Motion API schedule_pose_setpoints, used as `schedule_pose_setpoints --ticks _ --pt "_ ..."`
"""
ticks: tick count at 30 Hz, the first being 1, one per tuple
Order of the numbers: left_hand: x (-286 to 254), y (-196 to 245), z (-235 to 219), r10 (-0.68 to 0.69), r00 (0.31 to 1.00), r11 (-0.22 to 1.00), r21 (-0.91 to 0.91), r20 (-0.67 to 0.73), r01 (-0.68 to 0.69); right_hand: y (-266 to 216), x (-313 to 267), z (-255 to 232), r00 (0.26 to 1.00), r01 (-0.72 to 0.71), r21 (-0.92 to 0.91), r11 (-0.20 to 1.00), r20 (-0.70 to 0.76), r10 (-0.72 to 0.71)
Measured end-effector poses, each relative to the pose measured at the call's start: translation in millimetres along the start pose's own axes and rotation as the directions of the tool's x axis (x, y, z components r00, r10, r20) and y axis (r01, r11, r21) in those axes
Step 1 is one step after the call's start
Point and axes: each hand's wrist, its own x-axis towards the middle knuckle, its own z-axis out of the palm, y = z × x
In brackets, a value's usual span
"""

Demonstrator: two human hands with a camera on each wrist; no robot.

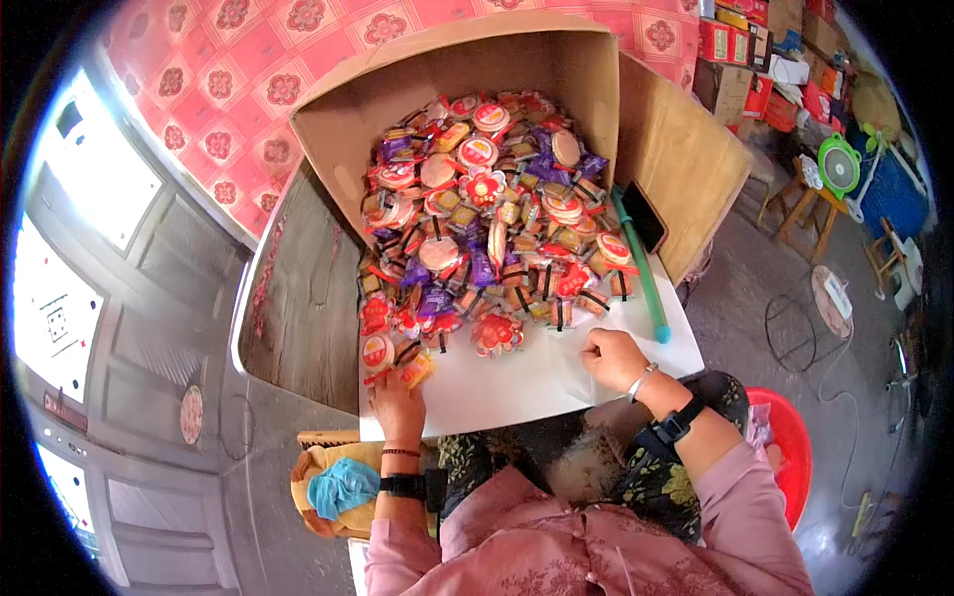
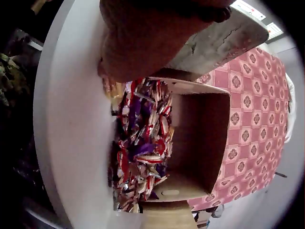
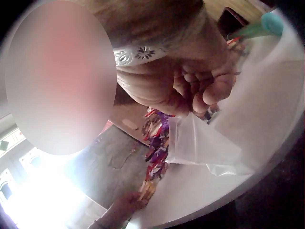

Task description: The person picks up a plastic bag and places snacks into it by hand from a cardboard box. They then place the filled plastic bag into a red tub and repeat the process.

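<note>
A large pile of wrapped snacks (image 1: 477,214) spills from a cardboard box lying on its side onto a white tabletop (image 1: 487,387). At the pile's near left corner, my left hand (image 1: 399,409) pinches a yellow-wrapped snack packet (image 1: 418,371). A round red-and-cream packet (image 1: 378,353) lies just beyond those fingers. Near the table's front right, my right hand (image 1: 614,358) has its fingers curled and pinches a clear plastic bag (image 3: 202,145). The bag hangs limp and flat over the white surface in the right wrist view.
The cardboard box (image 1: 343,124) stands behind the pile, its flaps spread. A green tube (image 1: 644,268) and a dark phone (image 1: 644,216) lie along the right side. A red basin (image 1: 795,447) sits at the lower right, and a blue cloth (image 1: 343,487) at the lower left.
</note>
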Motion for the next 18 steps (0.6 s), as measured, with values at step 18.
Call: schedule_pose_setpoints --ticks 18 --pt "9 102 12 0.276 0.956 0.959 -0.094 0.101 -0.267 8 1 1 1.000 0.021 0.020 1.000 -0.018 -0.021"
